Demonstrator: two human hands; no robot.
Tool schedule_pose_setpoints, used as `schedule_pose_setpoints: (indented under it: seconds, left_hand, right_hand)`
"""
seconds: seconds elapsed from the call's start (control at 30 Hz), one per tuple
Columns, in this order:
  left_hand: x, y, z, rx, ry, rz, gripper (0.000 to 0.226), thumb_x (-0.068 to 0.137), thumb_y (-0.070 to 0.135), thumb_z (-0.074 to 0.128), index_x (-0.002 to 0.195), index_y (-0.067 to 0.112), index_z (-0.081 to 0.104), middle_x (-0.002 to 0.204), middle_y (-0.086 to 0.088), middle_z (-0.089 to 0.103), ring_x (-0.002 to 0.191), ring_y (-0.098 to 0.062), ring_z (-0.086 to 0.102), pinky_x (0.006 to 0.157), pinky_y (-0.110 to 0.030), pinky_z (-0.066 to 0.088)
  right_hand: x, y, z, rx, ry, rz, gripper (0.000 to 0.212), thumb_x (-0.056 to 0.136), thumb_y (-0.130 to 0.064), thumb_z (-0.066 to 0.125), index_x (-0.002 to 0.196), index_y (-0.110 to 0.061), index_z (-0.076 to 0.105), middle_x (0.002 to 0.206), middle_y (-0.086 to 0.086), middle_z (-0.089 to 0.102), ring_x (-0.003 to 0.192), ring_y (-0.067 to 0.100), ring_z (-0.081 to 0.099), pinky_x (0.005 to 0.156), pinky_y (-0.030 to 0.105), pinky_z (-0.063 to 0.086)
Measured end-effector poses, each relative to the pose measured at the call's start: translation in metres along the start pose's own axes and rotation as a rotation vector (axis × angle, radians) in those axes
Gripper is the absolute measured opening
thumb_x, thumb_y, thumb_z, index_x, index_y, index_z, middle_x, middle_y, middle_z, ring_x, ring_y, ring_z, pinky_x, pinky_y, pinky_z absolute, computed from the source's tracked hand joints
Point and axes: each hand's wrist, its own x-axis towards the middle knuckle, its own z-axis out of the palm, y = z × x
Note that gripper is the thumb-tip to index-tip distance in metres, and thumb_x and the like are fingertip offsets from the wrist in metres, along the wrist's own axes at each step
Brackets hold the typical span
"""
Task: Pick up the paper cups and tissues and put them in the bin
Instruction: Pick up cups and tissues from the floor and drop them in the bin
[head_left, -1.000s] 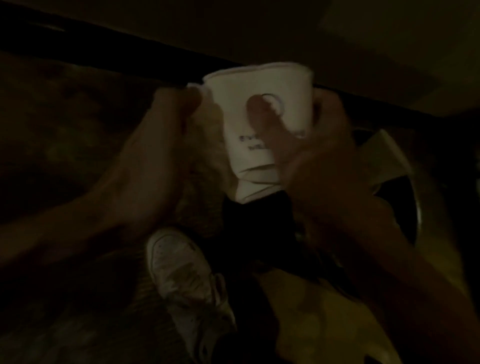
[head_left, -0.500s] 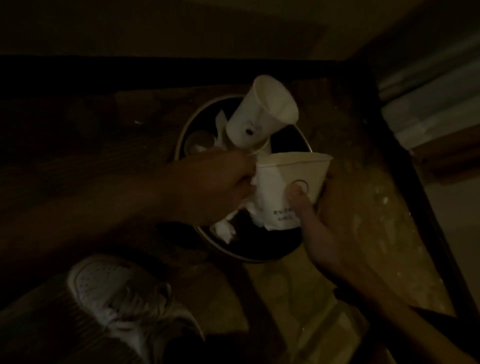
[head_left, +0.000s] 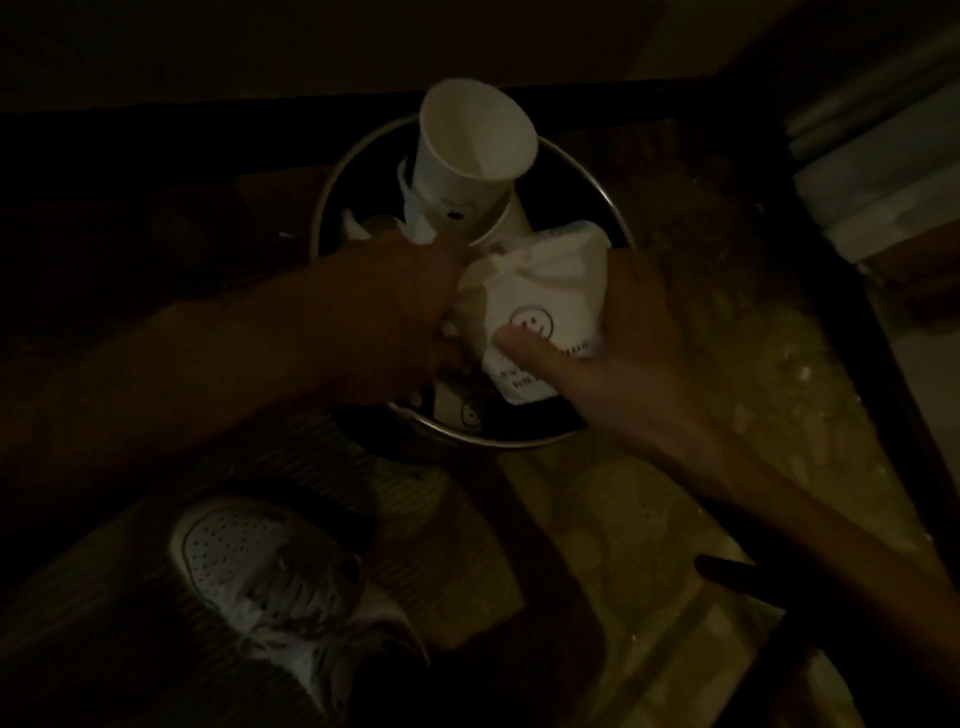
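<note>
The scene is very dark. A round metal bin (head_left: 618, 228) stands on the floor below me. My right hand (head_left: 639, 353) grips a crushed white paper cup (head_left: 545, 306) with a smiley print, held just over the bin's opening. My left hand (head_left: 395, 317) is closed next to that cup, with bits of white tissue (head_left: 415, 223) showing beyond its knuckles. A second white cup (head_left: 467, 156) sticks up tilted out of the bin, mouth toward me. Another printed cup (head_left: 467, 410) lies low inside the bin near its front rim.
My white sneaker (head_left: 270, 587) rests on a ribbed mat at the lower left. Yellowish patterned floor (head_left: 727, 415) spreads to the right of the bin. A dark furniture edge runs along the right, with pale panels at the upper right.
The view swung from the dark furniture down to the bin. Both hands came lower over its opening, and the cup in my right hand now looks crushed flat.
</note>
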Motion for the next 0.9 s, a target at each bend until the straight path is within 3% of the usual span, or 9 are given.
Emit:
schedule_pose_setpoints:
  seconds: [0.13,0.23,0.3,0.4,0.5,0.63,0.73,0.83,0.9]
  left_hand:
    - [-0.012,0.008,0.015,0.125,0.002,0.105,0.039,0.094,0.037,0.059,0.127,0.020,0.050,0.115,0.005,0.051,0.097,-0.008,0.046,0.067,-0.013,0.024]
    - [-0.030,0.012,0.024,0.103,0.117,0.206,0.043,0.095,0.039,0.051,0.134,0.023,0.051,0.132,0.000,0.053,0.117,-0.020,0.052,0.088,-0.030,0.040]
    - [-0.036,0.013,0.021,0.030,0.219,0.261,0.044,0.093,0.032,0.050,0.135,0.022,0.057,0.135,-0.007,0.058,0.118,-0.026,0.057,0.093,-0.036,0.046]
    - [-0.030,0.013,0.011,0.057,0.341,0.429,0.036,0.088,0.022,0.052,0.113,0.005,0.071,0.114,-0.019,0.070,0.098,-0.037,0.069,0.084,-0.045,0.056]
    - [-0.023,0.012,0.010,0.218,0.458,0.512,0.040,0.087,0.027,0.046,0.107,0.002,0.071,0.114,-0.021,0.070,0.097,-0.039,0.070,0.085,-0.048,0.046]
    - [-0.028,0.025,0.013,0.263,0.507,0.519,0.046,0.091,0.030,0.038,0.120,0.010,0.067,0.130,-0.017,0.063,0.114,-0.037,0.063,0.084,-0.063,0.041]
    - [-0.020,0.029,0.006,-0.124,0.630,0.426,0.036,0.101,0.027,0.050,0.133,0.012,0.060,0.141,-0.013,0.055,0.121,-0.012,0.054,0.104,-0.040,0.045]
    - [-0.018,0.015,0.000,-0.161,0.554,0.373,0.034,0.092,0.016,0.055,0.122,0.005,0.065,0.141,-0.017,0.052,0.122,-0.016,0.050,0.093,-0.001,0.037]
    - [-0.025,-0.002,0.002,-0.156,0.488,0.297,0.037,0.088,0.014,0.062,0.125,0.013,0.063,0.142,-0.009,0.048,0.122,-0.007,0.045,0.088,0.004,0.033]
  right_hand:
    - [-0.016,0.010,-0.012,-0.409,-0.130,-0.115,0.109,0.054,-0.094,0.052,0.128,-0.014,0.051,0.126,0.006,0.050,0.119,0.028,0.048,0.093,0.054,0.046]
    - [-0.026,0.006,-0.021,-0.625,-0.285,-0.072,0.113,0.057,-0.098,0.036,0.135,-0.016,0.044,0.132,0.006,0.047,0.124,0.029,0.042,0.097,0.057,0.041]
    - [-0.025,0.000,-0.031,-0.549,-0.406,0.019,0.116,0.055,-0.103,0.024,0.142,-0.027,0.036,0.139,-0.002,0.042,0.131,0.021,0.037,0.104,0.054,0.038]
    - [-0.020,-0.014,-0.049,-0.489,-0.461,0.107,0.121,0.049,-0.104,0.029,0.149,-0.038,0.023,0.152,-0.008,0.030,0.140,0.017,0.029,0.113,0.051,0.032]
    - [-0.019,-0.028,-0.064,-0.418,-0.388,0.136,0.120,0.054,-0.097,0.039,0.154,-0.036,0.015,0.157,-0.010,0.025,0.141,0.011,0.027,0.113,0.041,0.030]
    - [-0.018,-0.034,-0.066,-0.343,-0.200,0.056,0.112,0.056,-0.100,0.032,0.148,-0.036,0.033,0.143,-0.009,0.044,0.129,0.010,0.043,0.100,0.042,0.043]
    - [-0.023,-0.043,-0.055,-0.310,-0.134,-0.030,0.081,0.068,-0.086,0.037,0.132,-0.037,0.048,0.122,-0.018,0.048,0.113,0.004,0.046,0.086,0.024,0.042]
    - [-0.024,-0.049,-0.046,-0.240,-0.099,-0.066,0.057,0.070,-0.079,0.049,0.117,-0.045,0.049,0.108,-0.030,0.045,0.097,-0.011,0.045,0.073,0.005,0.033]
    - [-0.025,-0.052,-0.041,-0.230,-0.062,-0.152,0.051,0.075,-0.073,0.052,0.113,-0.040,0.054,0.104,-0.029,0.048,0.094,-0.015,0.048,0.069,-0.001,0.035]
